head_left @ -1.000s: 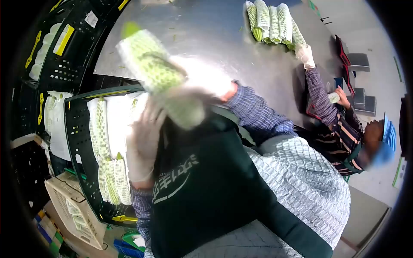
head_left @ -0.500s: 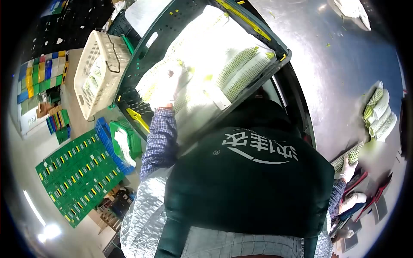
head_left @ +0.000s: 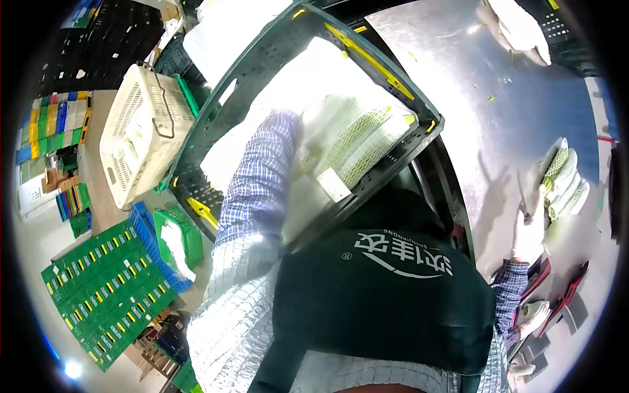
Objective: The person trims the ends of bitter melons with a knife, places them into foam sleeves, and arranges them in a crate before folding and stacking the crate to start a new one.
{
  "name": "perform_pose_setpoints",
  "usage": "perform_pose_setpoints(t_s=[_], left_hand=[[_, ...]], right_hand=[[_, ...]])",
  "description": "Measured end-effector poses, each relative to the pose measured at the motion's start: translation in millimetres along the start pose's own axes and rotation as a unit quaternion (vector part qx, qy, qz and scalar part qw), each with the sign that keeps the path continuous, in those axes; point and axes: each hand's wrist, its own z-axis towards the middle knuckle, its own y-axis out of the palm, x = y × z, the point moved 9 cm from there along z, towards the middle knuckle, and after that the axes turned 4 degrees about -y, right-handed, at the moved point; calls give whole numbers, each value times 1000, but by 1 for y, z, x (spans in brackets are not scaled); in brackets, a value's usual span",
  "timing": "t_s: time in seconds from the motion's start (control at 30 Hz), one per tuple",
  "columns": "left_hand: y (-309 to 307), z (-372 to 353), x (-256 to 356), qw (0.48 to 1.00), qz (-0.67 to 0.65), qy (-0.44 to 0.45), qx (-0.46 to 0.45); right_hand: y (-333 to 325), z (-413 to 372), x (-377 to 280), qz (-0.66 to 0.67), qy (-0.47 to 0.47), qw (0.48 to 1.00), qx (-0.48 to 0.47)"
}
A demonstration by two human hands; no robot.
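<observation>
My left sleeve [head_left: 262, 170], blue plaid, reaches over the dark green crate [head_left: 262, 42]. The left hand is lost in glare against the white contents, so its fingers do not show. Long pale-green pieces in white netting [head_left: 367, 141] lie in the crate, beside a small white tag [head_left: 334, 185]. At the right, my gloved right hand [head_left: 529, 229] is stretched over the metal table [head_left: 458, 85], fingers apart and holding nothing visible. Just beyond its fingertips lies a bunch of similar netted pieces [head_left: 565, 183]; contact cannot be made out.
A cream basket [head_left: 147, 131] with netted pieces stands left of the crate. Lower left are a green bin [head_left: 187, 236] and a green panel with yellow labels [head_left: 108, 295]. Another gloved hand [head_left: 536, 318] shows at lower right. White material [head_left: 521, 26] lies on the far table.
My left arm has moved farther over the crate. My right hand has gone from gripping a netted piece to stretching forward beside the bunch. The view has shifted slightly.
</observation>
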Motion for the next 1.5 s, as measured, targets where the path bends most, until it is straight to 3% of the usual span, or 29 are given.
perform_pose_setpoints(t_s=[0.03,0.07,0.17,0.23,0.3,0.33,0.4,0.47,0.5,0.53,0.57,0.63,0.67,0.7,0.77,0.8,0.87,0.93,1.03,1.1,1.13,1.23,1.3,1.33,1.43,1.5], left_hand=[[-10,-7,9,1000,10,14,7],[-22,-15,16,998,48,-36,-23],[-23,-26,9,997,25,-11,70],[-81,-66,56,994,-104,-8,35],[-91,-83,56,989,-133,-23,53],[-95,-80,54,983,-179,27,42],[-97,-95,53,930,-365,29,-22],[-85,-101,19,833,-538,131,10],[-91,-109,16,818,-558,139,7],[-92,-120,10,781,-620,72,-22],[-129,-147,47,766,-621,164,-21],[-121,-165,51,702,-703,102,-47],[-116,-172,52,666,-740,71,-62],[-112,-173,52,646,-757,65,-70],[-95,-182,53,613,-777,46,-135],[-88,-188,57,475,-859,53,-181],[-119,-213,87,441,-859,132,-224],[-125,-224,95,413,-865,156,-238],[-119,-229,85,428,-871,142,-196],[-116,-232,76,458,-867,128,-146],[-117,-234,71,484,-858,125,-114],[-131,-238,62,604,-787,118,28],[-148,-240,60,679,-711,121,137],[-155,-241,60,705,-676,116,179],[-172,-241,64,768,-589,70,242],[-206,-256,86,852,-415,68,311]], right_hand=[[3,-3,-7,-63,-22,998,7],[8,-5,-13,-19,-11,1000,3],[17,-8,-34,11,-23,1000,14],[23,-2,-51,16,41,998,-36],[27,6,-81,87,-63,994,17],[29,12,-99,123,-118,984,44],[47,31,-129,221,-99,970,-13],[67,49,-171,301,-98,946,-70],[76,59,-197,344,-112,929,-76],[76,65,-234,301,-171,934,-83],[71,70,-272,256,-230,935,-86],[45,72,-342,412,-327,847,-72],[36,72,-363,429,-370,822,-61],[1,70,-393,493,-430,756,-29],[-2,68,-420,482,-455,749,-19],[-3,67,-431,472,-468,747,-14],[-5,52,-436,406,-485,775,-6],[-8,38,-439,349,-504,790,15],[-7,11,-444,346,-581,737,24],[-12,-24,-452,317,-680,661,-37],[-15,-41,-456,346,-690,636,15],[5,-67,-453,310,-727,612,7],[31,-60,-445,315,-698,632,-121],[40,-59,-445,211,-703,664,-141],[46,-43,-433,195,-684,696,-98],[73,-36,-423,172,-693,697,-69]])
